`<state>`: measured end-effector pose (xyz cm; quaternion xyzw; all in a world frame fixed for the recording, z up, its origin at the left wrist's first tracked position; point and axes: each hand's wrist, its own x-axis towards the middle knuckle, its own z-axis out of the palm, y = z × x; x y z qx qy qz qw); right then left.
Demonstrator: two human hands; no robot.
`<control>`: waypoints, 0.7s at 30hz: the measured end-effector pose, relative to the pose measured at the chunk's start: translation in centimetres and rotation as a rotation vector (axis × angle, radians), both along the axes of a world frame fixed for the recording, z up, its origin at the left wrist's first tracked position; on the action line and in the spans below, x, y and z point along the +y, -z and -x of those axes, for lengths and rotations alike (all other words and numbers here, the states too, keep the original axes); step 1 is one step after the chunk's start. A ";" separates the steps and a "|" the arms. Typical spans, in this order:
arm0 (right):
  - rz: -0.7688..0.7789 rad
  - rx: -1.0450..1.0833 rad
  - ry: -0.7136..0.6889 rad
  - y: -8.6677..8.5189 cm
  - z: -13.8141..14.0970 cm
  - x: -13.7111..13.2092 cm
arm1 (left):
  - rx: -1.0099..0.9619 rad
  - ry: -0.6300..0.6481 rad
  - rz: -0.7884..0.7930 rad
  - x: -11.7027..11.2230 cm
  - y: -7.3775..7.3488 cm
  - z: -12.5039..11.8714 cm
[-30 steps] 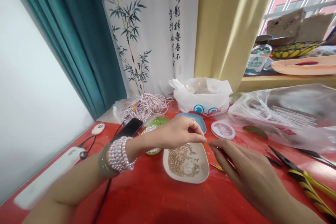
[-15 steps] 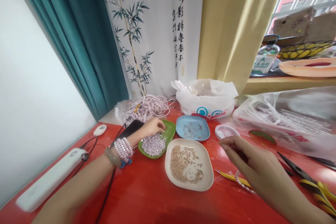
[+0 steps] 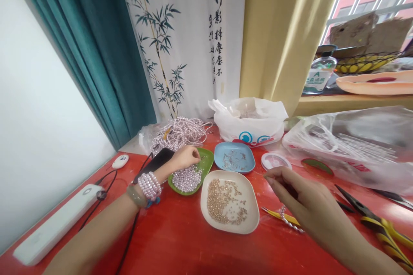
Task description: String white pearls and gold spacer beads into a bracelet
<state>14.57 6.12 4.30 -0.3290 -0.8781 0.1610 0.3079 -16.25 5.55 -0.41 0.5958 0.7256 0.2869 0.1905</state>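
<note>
My left hand (image 3: pixel 185 157) is over the green tray (image 3: pixel 206 165), thumb and fingertips pinched together; anything between them is too small to make out. Lilac pearl beads (image 3: pixel 186 179) fill the near part of that tray. Bead bracelets (image 3: pixel 150 185) circle my left wrist. On the right, my right hand (image 3: pixel 295 191) pinches a thin, clear beading thread, faintly visible at the fingertips. A short strand of pearl beads (image 3: pixel 292 224) hangs below this hand, across yellow tweezers (image 3: pixel 274 214). Between the hands lies a cream tray (image 3: pixel 230 228) with small gold beads (image 3: pixel 217 202).
A blue tray (image 3: pixel 219 159) holds small metal findings. Behind are a heap of bead strings (image 3: pixel 182 133) and a white plastic bag (image 3: pixel 248 122). A thread spool (image 3: pixel 275 161), another plastic bag (image 3: pixel 355 137) and pliers (image 3: pixel 364 210) lie right. A white power strip (image 3: pixel 58 225) lies left.
The view has shifted slightly, so most things sit a little further left. My left fingertips have drawn closer together over the green tray. My right hand keeps its pinch.
</note>
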 end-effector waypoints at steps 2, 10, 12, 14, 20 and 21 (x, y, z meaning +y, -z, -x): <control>0.014 -0.001 -0.002 -0.1 0.0 -0.1 | -0.097 0.012 -0.015 -0.1 -0.2 -0.7; 0.081 0.017 -0.037 0.0 0.5 -0.7 | -0.518 0.198 -0.051 -1.8 -1.6 -7.3; 0.078 0.011 -0.039 0.0 0.5 -0.7 | -0.538 0.233 -0.066 -1.8 -1.9 -8.3; 0.073 0.011 -0.034 0.0 0.4 -0.8 | -0.372 0.224 -0.102 -1.6 -2.1 -8.3; 0.110 0.023 -0.007 -0.4 -0.1 -0.6 | 0.097 0.102 -0.121 -1.6 -2.3 -4.1; 0.130 0.033 -0.006 -0.4 -0.1 -0.5 | 0.150 0.098 -0.107 -1.8 -2.3 -3.4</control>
